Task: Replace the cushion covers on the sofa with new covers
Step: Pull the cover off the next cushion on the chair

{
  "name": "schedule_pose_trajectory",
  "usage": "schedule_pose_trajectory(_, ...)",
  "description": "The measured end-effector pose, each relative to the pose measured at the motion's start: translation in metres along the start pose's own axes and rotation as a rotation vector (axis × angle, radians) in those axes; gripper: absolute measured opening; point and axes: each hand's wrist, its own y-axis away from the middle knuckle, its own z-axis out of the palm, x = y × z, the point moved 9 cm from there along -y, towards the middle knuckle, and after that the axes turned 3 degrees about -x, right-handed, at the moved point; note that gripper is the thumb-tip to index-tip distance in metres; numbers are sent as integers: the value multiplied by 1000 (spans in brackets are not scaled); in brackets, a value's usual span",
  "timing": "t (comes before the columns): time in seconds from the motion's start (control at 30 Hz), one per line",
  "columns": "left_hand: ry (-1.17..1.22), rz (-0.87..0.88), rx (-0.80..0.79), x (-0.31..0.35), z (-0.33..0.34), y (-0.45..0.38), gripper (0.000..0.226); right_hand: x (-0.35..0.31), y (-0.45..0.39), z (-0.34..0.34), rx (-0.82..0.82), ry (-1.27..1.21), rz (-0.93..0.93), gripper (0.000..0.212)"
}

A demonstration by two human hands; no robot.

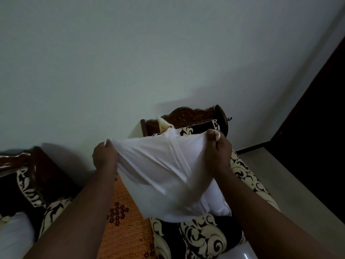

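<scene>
Head view: both hands hold a white cushion [168,176] up over the patterned sofa seat [201,238]; the left hand [104,156] pinches its upper left corner, the right hand [217,150] grips the upper right edge. An orange cover [123,227] lies along the seat's left edge, beneath a pale wall [149,62]

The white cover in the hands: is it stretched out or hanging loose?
Stretched. The left hand and right hand grip the top corners of the white cover and pull apart; taut creases run across it.
</scene>
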Motion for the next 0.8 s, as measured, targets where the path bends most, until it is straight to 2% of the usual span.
schedule_pose_trajectory(0.1,-39,-44,-18,-33,-3,-18,57,-3,-14,-27,51,6,9,41)
schedule_pose_trajectory(0.2,-109,-133,-33,-65,-4,-31,51,-1,-26,-57,138,5,6,42)
schedule_pose_trajectory(0.27,-112,-110,-9,-58,-4,-25,50,2,-32,-67,176,2,37,39)
schedule_pose_trajectory(0.37,55,0,12,-11,3,11,58,5,-32,-74,214,-43,94,37)
schedule_pose_trajectory(0.43,146,173,-111,30,21,38,72,7,-31,-74,191,-74,96,37)
schedule_pose_trajectory(0.5,265,298,-391,64,55,73,75,9,-31,-74,172,-123,110,40)
schedule_pose_trajectory(0.53,361,292,-520,71,69,90,77,11,-32,-75,170,-151,120,43)
schedule_pose_trajectory(0.57,462,244,-589,75,76,106,81,12,-32,-76,174,-167,129,45)
schedule_pose_trajectory(0.7,752,-144,-637,49,106,118,104,11,-34,-80,177,-223,162,37)
schedule_pose_trajectory(0.77,782,-237,-680,50,113,123,95,10,-35,-79,132,-163,140,35)
schedule_pose_trajectory(0.8,765,-225,-625,54,109,122,87,10,-37,-78,113,-105,117,36)
